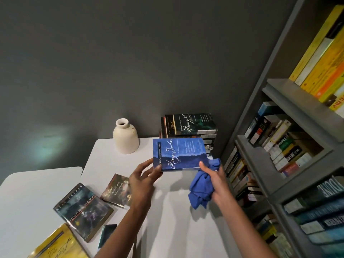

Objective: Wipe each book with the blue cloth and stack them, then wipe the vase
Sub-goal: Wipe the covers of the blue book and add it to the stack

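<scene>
Hands hold a blue "King John" book (179, 154) above the white bench (167, 220): the left hand (144, 178) grips its left edge, while the right hand (214, 180) pinches its lower right corner and clutches the bunched blue cloth (202, 190). Behind stand a cream vase (126, 136) and a book stack (189, 127); three unstacked books (83, 209) lie at the left.
</scene>
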The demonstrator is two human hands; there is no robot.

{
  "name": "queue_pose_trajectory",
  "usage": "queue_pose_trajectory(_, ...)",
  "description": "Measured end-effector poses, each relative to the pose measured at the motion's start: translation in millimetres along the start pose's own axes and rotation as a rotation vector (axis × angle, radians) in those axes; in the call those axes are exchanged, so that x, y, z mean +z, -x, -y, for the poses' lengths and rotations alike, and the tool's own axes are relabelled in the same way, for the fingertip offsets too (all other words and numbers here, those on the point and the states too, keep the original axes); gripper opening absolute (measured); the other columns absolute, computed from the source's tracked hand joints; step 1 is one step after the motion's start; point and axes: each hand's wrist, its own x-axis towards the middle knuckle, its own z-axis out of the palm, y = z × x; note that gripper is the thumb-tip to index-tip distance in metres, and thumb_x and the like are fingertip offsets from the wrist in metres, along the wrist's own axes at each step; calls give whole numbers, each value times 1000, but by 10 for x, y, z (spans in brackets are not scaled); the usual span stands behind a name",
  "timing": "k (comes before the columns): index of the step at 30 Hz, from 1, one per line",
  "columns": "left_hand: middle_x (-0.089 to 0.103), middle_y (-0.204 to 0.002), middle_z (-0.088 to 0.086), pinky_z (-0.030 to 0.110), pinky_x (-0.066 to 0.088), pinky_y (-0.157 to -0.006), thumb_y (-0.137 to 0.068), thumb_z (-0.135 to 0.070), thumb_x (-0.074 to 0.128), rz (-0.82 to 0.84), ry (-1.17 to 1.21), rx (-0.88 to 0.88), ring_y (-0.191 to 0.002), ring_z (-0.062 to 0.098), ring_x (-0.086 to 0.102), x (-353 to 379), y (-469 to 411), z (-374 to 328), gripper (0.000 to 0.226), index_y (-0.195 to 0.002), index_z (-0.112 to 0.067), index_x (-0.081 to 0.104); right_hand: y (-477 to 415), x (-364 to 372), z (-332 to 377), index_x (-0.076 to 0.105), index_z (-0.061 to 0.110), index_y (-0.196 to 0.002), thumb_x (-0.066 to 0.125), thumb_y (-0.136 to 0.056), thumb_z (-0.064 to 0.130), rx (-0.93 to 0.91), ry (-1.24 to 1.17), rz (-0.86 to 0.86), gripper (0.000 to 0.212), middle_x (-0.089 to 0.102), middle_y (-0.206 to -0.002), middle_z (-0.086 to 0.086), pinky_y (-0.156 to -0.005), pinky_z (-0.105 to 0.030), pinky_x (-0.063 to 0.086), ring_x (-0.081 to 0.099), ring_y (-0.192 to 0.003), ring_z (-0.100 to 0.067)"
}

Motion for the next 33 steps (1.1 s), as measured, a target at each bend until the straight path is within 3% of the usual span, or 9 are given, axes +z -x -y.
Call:
queue_pose_trajectory(5, 74, -103, 13, 30, 59, -75, -82, 3, 72, 76, -27, 108, -94, 23, 71, 374, -516, -189, 28, -107, -6, 66, -351, -23, 380, 61, 13, -87, 80, -72, 7, -262, 186, -39, 25, 63, -83, -4, -81, -34, 49, 58, -81, -17)
queue_pose_trajectory(10, 73, -81, 5, 26, 59, -72, -84, 6, 69, 114, -96, 150, -70, 10, 70, 893, -1119, -331, 23, -106, 1, 64, -943, 50, 928, 61, 10, -99, 79, -74, 8, -394, 390, -13, 30, 62, -90, -10, -81, -35, 49, 57, -85, -18)
queue_pose_trajectory(16, 72, -88, 9, 46, 56, -90, -82, -9, 77, 16, -272, 130, -80, 21, 68, 1196, -1608, -158, 33, -112, 0, 68, -1405, 62, 1144, 63, -3, -105, 74, -78, 2, -414, 521, 32, 29, 61, -91, -8, -67, -12, 45, 56, -80, -10)
queue_pose_trajectory(18, 70, -90, 6, 40, 56, -92, -82, -13, 78, -4, -345, 140, -81, 19, 66, 1242, -1642, -115, 35, -113, -2, 68, -1496, 25, 1063, 64, -1, -102, 71, -83, 5, -418, 611, 22, 22, 60, -85, -7, -66, -17, 44, 56, -71, -4)
queue_pose_trajectory(21, 68, -93, 4, 26, 51, -86, -83, -15, 77, -16, -473, 156, -82, 14, 63, 1303, -1649, -126, 38, -117, -3, 66, -1547, -33, 942, 65, 7, -103, 66, -89, 17, -449, 735, -43, 17, 61, -84, -7, -67, -26, 41, 56, -74, -16)
queue_pose_trajectory(25, 66, -103, 0, 24, 49, -82, -87, -18, 74, -6, -564, 249, -89, 13, 61, 1296, -1548, -97, 43, -125, -9, 58, -1497, -75, 943, 64, 9, -108, 66, -89, 20, -544, 689, -116, 21, 62, -89, -1, -62, -13, 39, 56, -77, -12)
queue_pose_trajectory(28, 64, -108, -5, 19, 49, -88, -82, -14, 78, 152, -605, 346, -95, 10, 62, 1246, -1497, -32, 55, -132, -14, 55, -1443, -195, 984, 63, 11, -114, 69, -87, 15, -566, 675, -198, 28, 62, -97, 4, -69, -11, 41, 56, -86, -10)
queue_pose_trajectory(31, 65, -120, 2, 28, 50, -98, -75, -2, 80, 231, -685, 350, -105, 17, 65, 1213, -1537, 26, 60, -130, -11, 60, -1461, -258, 1003, 60, 10, -125, 68, -82, -2, -552, 708, 70, 45, 60, -116, 7, -84, 1, 38, 53, -103, 4)
queue_pose_trajectory(33, 66, -118, 6, 39, 54, -95, -77, 5, 76, 219, -712, 376, -102, 22, 67, 1207, -1546, 49, 55, -127, -14, 62, -1543, -262, 974, 60, 18, -127, 70, -81, -1, -534, 775, 186, 51, 60, -124, 9, -99, -12, 40, 54, -113, -1)
